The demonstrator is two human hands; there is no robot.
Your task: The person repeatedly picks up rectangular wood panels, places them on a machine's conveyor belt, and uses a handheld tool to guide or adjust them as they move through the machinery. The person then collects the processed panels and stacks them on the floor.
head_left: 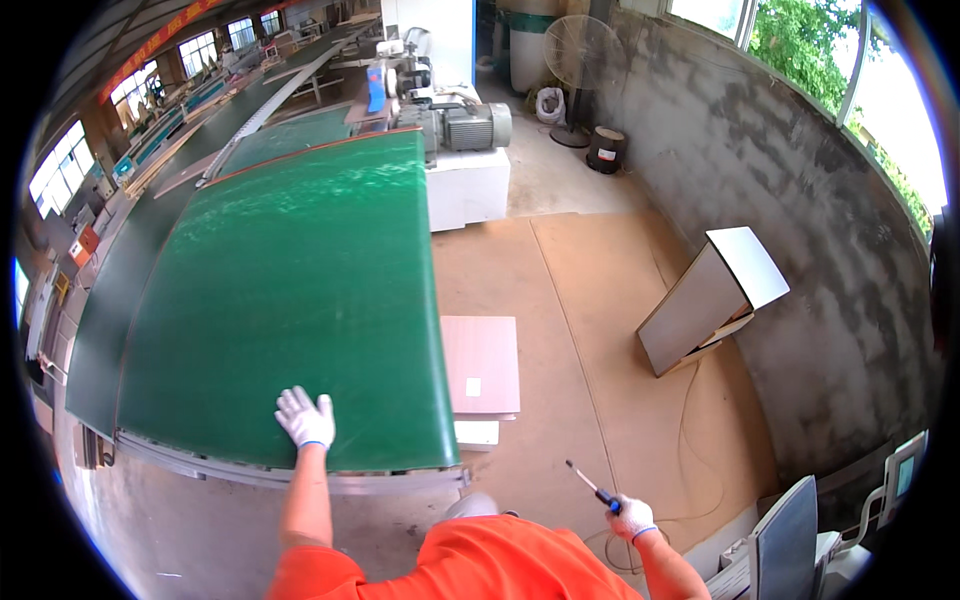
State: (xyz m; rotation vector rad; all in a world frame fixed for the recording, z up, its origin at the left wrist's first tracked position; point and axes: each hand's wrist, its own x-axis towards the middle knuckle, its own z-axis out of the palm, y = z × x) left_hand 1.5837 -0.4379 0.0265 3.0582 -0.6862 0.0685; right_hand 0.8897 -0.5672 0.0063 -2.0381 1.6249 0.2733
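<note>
My left hand (305,418), in a white glove, lies flat with its fingers spread on the near part of the green conveyor belt (300,290). Out to the right, over the floor, my gloved right hand (632,518) is closed round the blue and black handle of what looks like an air blow gun (596,490). Its long thin nozzle points up and to the left, away from me. A thin hose (690,450) loops on the floor below that hand; where it joins the tool is hidden.
Pinkish boards (487,365) lie stacked beside the belt's right edge. A white-topped cabinet (700,300) stands near the grey wall (770,200). Beyond the belt are a motor (478,128), a standing fan (582,60) and a black bucket (606,150). A monitor (785,540) sits at lower right.
</note>
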